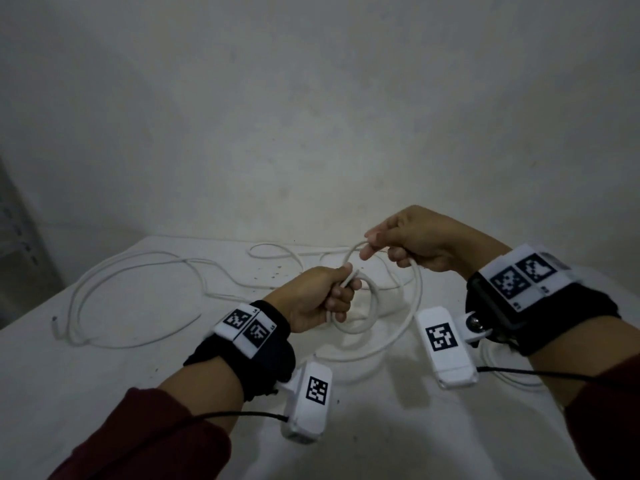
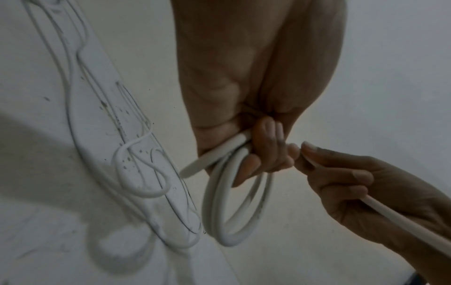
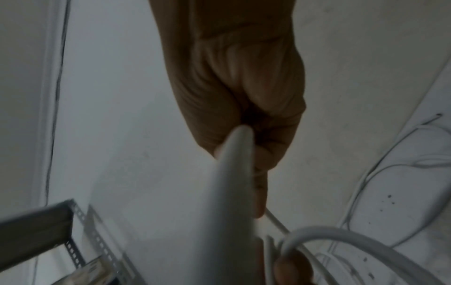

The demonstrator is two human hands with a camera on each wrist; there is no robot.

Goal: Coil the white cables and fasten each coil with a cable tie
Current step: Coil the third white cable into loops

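Note:
My left hand (image 1: 332, 296) grips a small coil of white cable (image 1: 360, 327), its fingers curled round the top of the loops (image 2: 227, 208). A short free cable end (image 2: 207, 160) sticks out beside the thumb. My right hand (image 1: 405, 244) is just above and right, pinching the running strand of the same cable (image 1: 417, 282) and holding it up in a wider arc. In the right wrist view the strand (image 3: 234, 183) runs out of the closed fist toward the camera. No cable tie is visible.
More white cable (image 1: 138, 285) lies in long loose loops across the white table (image 1: 104, 393), left and behind the hands. Thin cable (image 1: 512, 379) lies under my right wrist. A grey metal rack (image 3: 48, 231) stands off the table's left side. A wall rises behind.

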